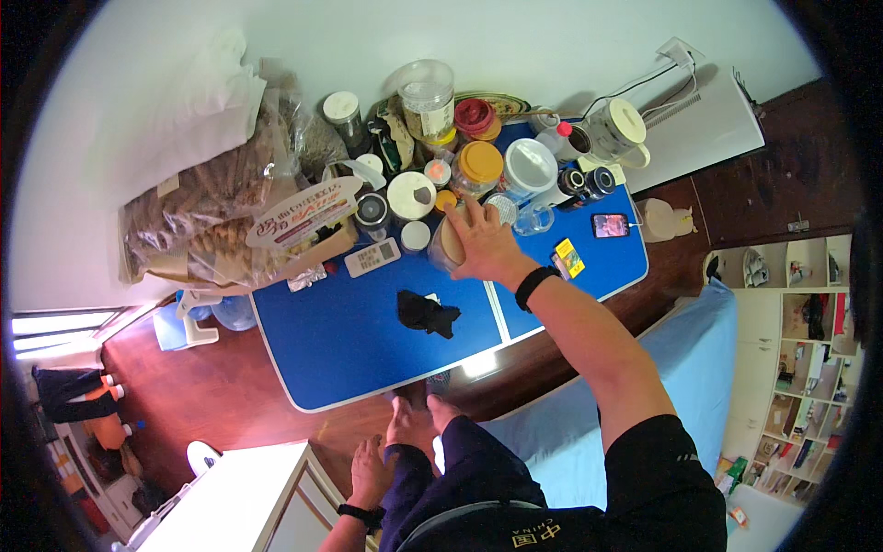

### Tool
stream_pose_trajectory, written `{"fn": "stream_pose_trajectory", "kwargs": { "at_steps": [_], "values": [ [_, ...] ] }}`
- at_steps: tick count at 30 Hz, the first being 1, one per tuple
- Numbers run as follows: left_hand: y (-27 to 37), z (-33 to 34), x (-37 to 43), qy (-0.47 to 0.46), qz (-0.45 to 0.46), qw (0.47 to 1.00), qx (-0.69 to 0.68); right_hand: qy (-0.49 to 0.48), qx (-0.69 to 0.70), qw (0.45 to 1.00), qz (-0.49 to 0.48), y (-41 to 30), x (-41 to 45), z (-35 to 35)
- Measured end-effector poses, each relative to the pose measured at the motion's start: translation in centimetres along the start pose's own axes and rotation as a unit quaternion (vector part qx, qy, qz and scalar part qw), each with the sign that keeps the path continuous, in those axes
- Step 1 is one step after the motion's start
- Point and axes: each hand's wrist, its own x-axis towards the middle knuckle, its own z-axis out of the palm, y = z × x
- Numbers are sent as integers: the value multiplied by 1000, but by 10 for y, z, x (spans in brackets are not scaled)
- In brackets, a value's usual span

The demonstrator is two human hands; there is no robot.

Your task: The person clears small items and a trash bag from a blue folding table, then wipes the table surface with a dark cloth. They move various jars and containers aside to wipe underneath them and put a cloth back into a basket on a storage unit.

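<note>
My right hand (485, 243) reaches over the blue folding table (331, 352) and grips a jar with a beige lid (450, 241), thumb on the near side and fingers across the far side. Just left of it are a small white-lidded jar (415, 236) and a larger white-lidded jar (412, 196). Beyond my fingers stands a clear jar with an orange-yellow lid (481, 163). A crumpled black cloth (426, 312) lies on the near part of the tabletop. My left hand (370, 472) hangs low beside my leg, holding nothing, its fingers slightly apart.
A large bag of dried goods (214, 200) fills the table's left end, near a white remote control (372, 257). At the right are a glass pitcher (616, 131), a charging phone (610, 225) and a yellow box (569, 259). A bed with a blue sheet (621, 414) stands behind right.
</note>
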Motion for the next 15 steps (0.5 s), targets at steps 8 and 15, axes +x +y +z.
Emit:
{"fn": "stream_pose_trajectory", "kwargs": {
  "at_steps": [8, 15],
  "values": [
    [-5, -17, 33, -27, 41, 999, 23, 11, 12, 1000, 23, -1, 5, -1],
    [-7, -33, 54, -53, 83, 995, 4, -20, 75, 991, 106, 31, -4, -55]
  ]
}}
